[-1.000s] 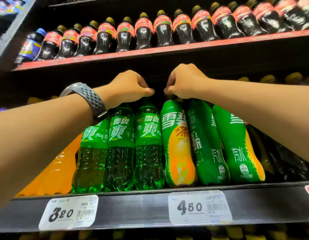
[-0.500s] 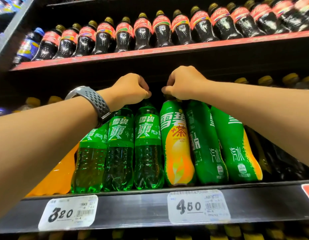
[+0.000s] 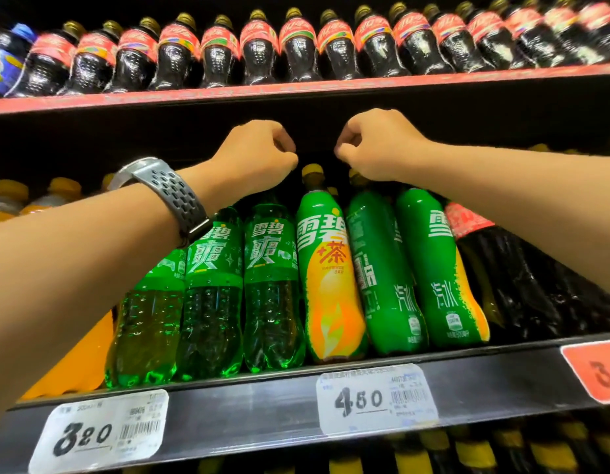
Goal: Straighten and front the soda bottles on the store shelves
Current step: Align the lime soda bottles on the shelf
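Note:
Soda bottles line the middle shelf (image 3: 262,401). Three clear green bottles stand left of centre; my left hand (image 3: 259,159) is closed in a fist over the top of the rightmost one (image 3: 272,285), hiding its cap. A green-and-yellow bottle (image 3: 327,285) with a yellow cap stands free between my hands, label forward. My right hand (image 3: 375,145) is closed over the top of the neighbouring opaque green bottle (image 3: 382,275), whose label faces sideways. Another opaque green bottle (image 3: 437,268) leans beside it, partly turned.
Dark cola bottles (image 3: 296,53) with red labels fill the upper shelf (image 3: 296,88) just above my hands. Orange bottles (image 3: 77,357) stand at the left, dark bottles (image 3: 536,285) at the right. Price tags 3.20 (image 3: 101,432) and 4.50 (image 3: 375,398) hang on the shelf edge.
My right hand has left the green-and-yellow bottle's cap and shifted right onto the neighbouring green bottle; the yellow cap now shows. The view has moved closer and tilted up.

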